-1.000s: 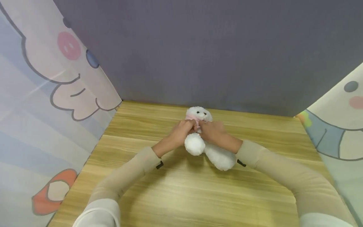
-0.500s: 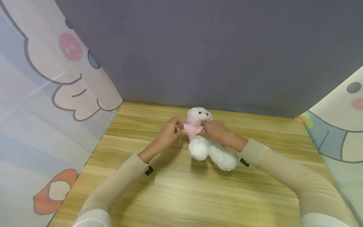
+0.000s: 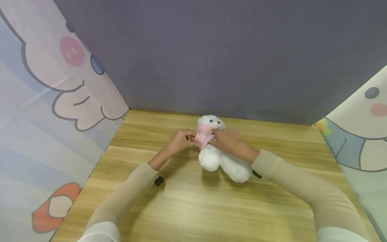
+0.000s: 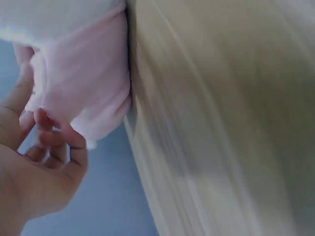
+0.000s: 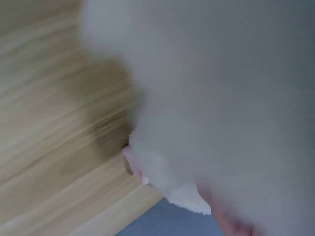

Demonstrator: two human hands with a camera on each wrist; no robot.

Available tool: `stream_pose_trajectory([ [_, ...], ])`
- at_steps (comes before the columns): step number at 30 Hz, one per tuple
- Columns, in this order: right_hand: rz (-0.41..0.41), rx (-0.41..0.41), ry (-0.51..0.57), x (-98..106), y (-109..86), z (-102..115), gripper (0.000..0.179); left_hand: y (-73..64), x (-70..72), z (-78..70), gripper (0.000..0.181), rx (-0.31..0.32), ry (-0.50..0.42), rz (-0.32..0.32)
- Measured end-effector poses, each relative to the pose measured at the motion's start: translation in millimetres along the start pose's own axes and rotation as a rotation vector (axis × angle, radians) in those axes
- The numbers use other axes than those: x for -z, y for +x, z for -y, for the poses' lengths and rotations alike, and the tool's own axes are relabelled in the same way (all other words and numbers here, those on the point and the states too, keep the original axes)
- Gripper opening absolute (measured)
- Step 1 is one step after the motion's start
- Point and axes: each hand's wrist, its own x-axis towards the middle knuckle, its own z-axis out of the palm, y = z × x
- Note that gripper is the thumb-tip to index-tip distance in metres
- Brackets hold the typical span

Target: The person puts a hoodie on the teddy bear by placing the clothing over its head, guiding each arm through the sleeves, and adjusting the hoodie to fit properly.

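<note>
Flanking hands [image 3: 180,141] [image 3: 228,140] and plush toy [image 3: 209,158]: printed sheets [image 3: 33,141] [image 3: 350,144], grey panel [image 3: 208,60] behind

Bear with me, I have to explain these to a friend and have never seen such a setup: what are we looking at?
There is no machine here: a person is working bare-handed. The wide view comes from a camera worn on the head, looking forward and down; the closer ones come from a camera on each wrist. At the wooden table is a white plush toy wearing a pink top. The left hand pinches the top's edge, and the right hand holds the toy from the other side. The left wrist view shows that pinch close up; the right wrist view is mostly filled by the toy, blurred.
</note>
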Motion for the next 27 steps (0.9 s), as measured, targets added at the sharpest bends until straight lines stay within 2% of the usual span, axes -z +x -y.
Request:
stream_pose_trajectory([
  [4,0.008,-0.025,-0.051,2,6.2,7,0.053,-3.5,1.7,0.0,0.016,-0.003,-0.063,0.026],
  [7,0.014,-0.038,-0.07,3,9.4,10,0.053,-7.6,4.0,0.1,0.018,0.023,-0.129,0.054],
  [11,0.034,-0.038,-0.063,4,11.2,12,0.05,-10.0,7.9,-3.3,0.02,0.056,-0.256,0.215],
  [14,0.039,-0.014,-0.059,4,11.1,9,0.047,-6.0,9.2,-7.6,0.019,0.046,-0.254,0.283],
  [16,0.037,0.004,-0.056,3,10.7,5,0.045,-1.9,8.8,-8.7,0.017,0.034,-0.197,0.243],
  [19,0.028,0.037,-0.043,0,9.4,1,0.042,3.3,6.3,-6.3,0.012,0.05,-0.118,0.14],
  [22,0.017,0.067,-0.02,-2,7.3,-3,0.039,6.3,3.3,-1.5,0.012,0.087,-0.108,0.067],
  [24,0.005,0.091,-0.003,-3,5.9,-5,0.037,7.3,2.3,1.2,0.013,0.096,-0.081,0.045],
  [27,-0.001,0.108,0.016,-5,3.5,-7,0.036,8.9,2.6,1.1,0.018,0.065,0.013,0.046],
])
